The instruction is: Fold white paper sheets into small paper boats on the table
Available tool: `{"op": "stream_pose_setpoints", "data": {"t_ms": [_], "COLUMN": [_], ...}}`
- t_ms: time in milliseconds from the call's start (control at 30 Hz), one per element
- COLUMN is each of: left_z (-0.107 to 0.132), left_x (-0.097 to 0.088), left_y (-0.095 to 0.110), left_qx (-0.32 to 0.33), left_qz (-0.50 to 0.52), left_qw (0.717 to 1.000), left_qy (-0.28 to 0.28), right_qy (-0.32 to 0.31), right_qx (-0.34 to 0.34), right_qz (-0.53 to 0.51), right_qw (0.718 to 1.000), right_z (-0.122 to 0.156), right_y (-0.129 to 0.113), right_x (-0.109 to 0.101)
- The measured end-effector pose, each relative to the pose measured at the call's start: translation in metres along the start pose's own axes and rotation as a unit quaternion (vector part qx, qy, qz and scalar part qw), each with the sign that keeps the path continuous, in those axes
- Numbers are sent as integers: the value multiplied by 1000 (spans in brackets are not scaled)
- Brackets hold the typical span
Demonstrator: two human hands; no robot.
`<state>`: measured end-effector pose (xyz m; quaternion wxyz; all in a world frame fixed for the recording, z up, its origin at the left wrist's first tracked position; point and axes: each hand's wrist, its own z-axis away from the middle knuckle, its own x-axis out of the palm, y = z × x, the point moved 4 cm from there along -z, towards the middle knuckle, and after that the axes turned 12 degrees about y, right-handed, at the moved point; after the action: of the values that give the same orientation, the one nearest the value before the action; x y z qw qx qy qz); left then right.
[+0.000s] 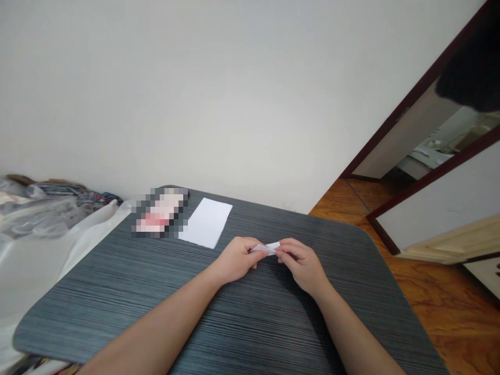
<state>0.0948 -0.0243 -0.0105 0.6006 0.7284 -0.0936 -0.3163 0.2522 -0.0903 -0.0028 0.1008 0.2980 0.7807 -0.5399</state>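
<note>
Lying at the left edge, the clear plastic wrapping point(58, 216) seems to contain some soft items, but its exact contents I cannot distinguish. On the dark wood-grain table point(128, 297) comes next a flat rectangular object point(162, 208), masked by pixel blocks, so its kind is not clear. Just beside it rests a white sheet of paper point(209, 221). Further right, the left hand point(236, 260) is pinching one end of a small folded paper point(269, 249) between thumb and fingers; the right hand point(307, 265) pinches its other end. This folded paper is near the table's middle, held between both hands; whether it touches the tabletop, I cannot tell. In my judgement, uneven pulling by the two hands could skew the crease or tear the thin paper, and a loosened pinch could let the fold spring open.
</note>
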Motion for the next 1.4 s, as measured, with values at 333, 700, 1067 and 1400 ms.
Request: {"op": "stream_pose_setpoints", "data": {"t_ms": [333,700,1067,1400], "left_z": [1,0,1,1], "left_x": [0,-1,1,1], "left_y": [5,5,3,-1], "left_qx": [27,34,20,-27], "left_qz": [5,-2,8,37], "left_qw": [1000,999,1000,999], "left_qy": [-10,9,3,6], "right_qy": [27,44,28,7], "right_qx": [49,32,31,42], "right_qz": [-51,-18,-43,-51], "right_qw": [997,998,998,998], "right_z": [2,-1,0,2], "right_y": [9,4,2,1], "right_x": [3,-1,1,4]}}
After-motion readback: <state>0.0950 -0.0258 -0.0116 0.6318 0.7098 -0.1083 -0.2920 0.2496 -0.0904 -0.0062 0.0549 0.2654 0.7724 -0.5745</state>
